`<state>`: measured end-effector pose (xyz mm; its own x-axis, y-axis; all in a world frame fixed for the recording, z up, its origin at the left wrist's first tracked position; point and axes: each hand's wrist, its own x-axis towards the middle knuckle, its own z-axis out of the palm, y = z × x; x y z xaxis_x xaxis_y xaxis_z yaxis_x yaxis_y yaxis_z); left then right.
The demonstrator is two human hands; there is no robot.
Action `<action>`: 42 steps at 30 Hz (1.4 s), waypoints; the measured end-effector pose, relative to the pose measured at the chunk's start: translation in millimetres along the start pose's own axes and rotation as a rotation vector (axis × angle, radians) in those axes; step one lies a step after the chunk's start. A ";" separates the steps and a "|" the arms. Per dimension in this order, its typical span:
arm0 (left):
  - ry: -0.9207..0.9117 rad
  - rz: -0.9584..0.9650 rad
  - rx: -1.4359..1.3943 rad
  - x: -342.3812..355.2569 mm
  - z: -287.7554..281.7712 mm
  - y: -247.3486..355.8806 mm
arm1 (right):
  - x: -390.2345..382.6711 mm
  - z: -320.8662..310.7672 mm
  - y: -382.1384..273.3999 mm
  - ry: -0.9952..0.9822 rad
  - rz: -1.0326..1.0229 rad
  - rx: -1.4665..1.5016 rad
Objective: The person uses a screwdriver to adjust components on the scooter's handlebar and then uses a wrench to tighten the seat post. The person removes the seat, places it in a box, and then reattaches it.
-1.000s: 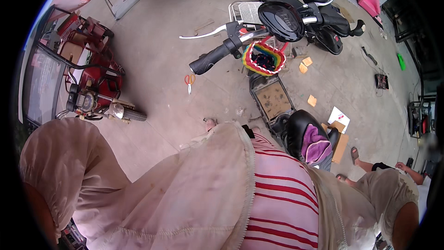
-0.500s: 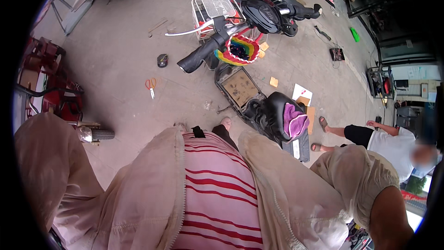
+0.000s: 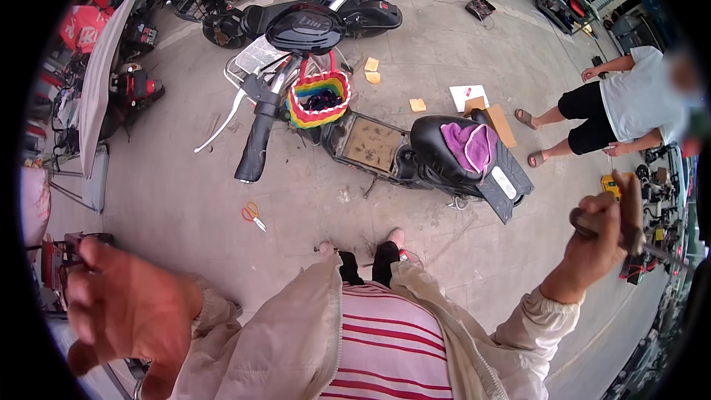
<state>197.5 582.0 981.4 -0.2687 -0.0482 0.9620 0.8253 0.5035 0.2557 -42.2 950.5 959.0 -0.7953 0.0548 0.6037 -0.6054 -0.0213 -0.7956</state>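
My left hand (image 3: 133,311) is raised at the lower left, blurred, its fingers spread and nothing in them. At the right, my right hand (image 3: 591,255) grips a worn brownish tool (image 3: 629,215) with a thin metal shaft; its type is unclear. In front of me stands an electric scooter (image 3: 255,141) with an open dirty footboard well (image 3: 368,144) and a black seat with a purple cloth (image 3: 466,148) on it. A rainbow woven bag (image 3: 318,112) hangs below the handlebar. Orange-handled scissors (image 3: 253,216) lie on the floor left of my feet.
A co-worker in a white shirt (image 3: 633,100) stands at the right. Behind are parked scooters (image 3: 222,26) and, at left, a draped canopy (image 3: 104,74). Bread-coloured pieces (image 3: 372,76), cardboard (image 3: 498,124) and a black box with wires (image 3: 480,9) lie on the floor.
Both my hands have risen into view, the right one with a tool in it. The view has shifted, so the whole scooter and more vehicles at the top left show.
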 end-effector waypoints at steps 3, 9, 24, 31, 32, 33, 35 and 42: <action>0.159 -0.848 0.051 -97.2 59.5 -43.6 | -18.8 -37.1 161.1 -0.094 0.597 -0.571; 0.229 -1.577 0.058 -166.1 103.6 -16.8 | -66.2 -31.6 327.3 -0.548 0.358 -1.034; -0.062 -1.850 -0.483 -220.9 199.1 -35.5 | -228.7 21.8 146.1 -0.834 1.293 0.465; -0.558 -1.908 -0.392 -247.0 200.0 -23.9 | -294.3 -19.5 93.0 -0.484 1.246 0.345; -0.628 -1.906 -0.386 -247.2 205.1 -24.9 | -301.2 -25.1 89.1 -0.383 1.245 0.339; -0.652 -1.916 -0.472 -248.9 212.8 -25.5 | -307.6 -31.3 85.5 -0.285 1.241 0.334; -0.681 -1.928 -0.626 -249.7 228.6 -30.1 | -312.0 -48.4 77.2 -0.137 1.217 0.337; -0.907 -1.687 -0.695 -220.9 286.3 -52.9 | -312.2 -165.8 41.3 0.409 1.307 0.086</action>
<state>71.0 813.0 728.0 -0.7537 0.4483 -0.4806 -0.5062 0.0704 0.8595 186.2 1098.0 729.3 -0.7262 0.2345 -0.6462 0.5595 -0.3447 -0.7538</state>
